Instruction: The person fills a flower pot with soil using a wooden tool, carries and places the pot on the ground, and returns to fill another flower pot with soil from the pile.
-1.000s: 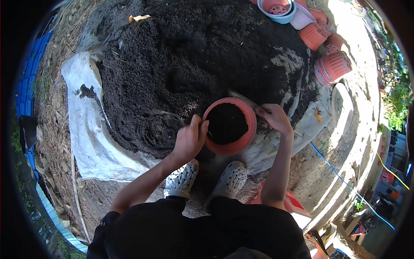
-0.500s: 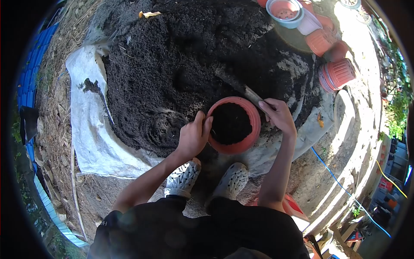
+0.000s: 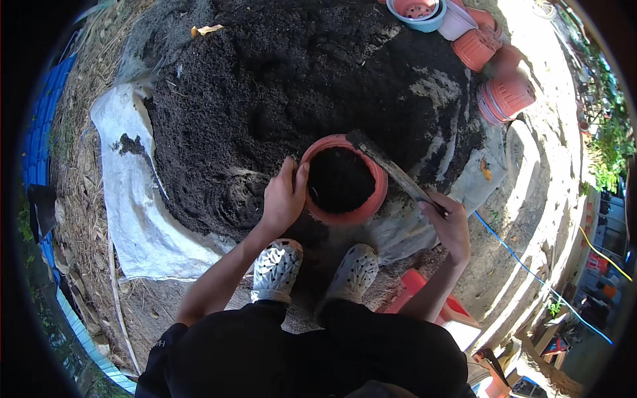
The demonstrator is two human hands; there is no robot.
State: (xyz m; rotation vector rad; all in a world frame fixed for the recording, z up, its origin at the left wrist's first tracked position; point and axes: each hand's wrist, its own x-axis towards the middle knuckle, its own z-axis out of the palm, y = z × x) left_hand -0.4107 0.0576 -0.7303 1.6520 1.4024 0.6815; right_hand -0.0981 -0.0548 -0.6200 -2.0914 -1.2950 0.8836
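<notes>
A round terracotta-coloured plant pot stands on the sheet near my feet, with dark soil inside it. My left hand pinches the pot's left rim between thumb and fingers. In my right hand, closed around its near end, is a narrow hand trowel. Its dark, soil-covered end lies over the upper right rim of the pot. The exact shape of the blade is hard to make out. A large heap of dark soil spreads beyond the pot.
A white sheet lies under the heap. Stacked terracotta pots and a pale blue pot are at the upper right. A red container sits beside my right forearm. White clogs are on my feet; a blue hose crosses the ground.
My right hand has drawn back, down and to the right. The trowel's dark end has come from the soil heap to the pot's rim. My left hand still grips the pot.
</notes>
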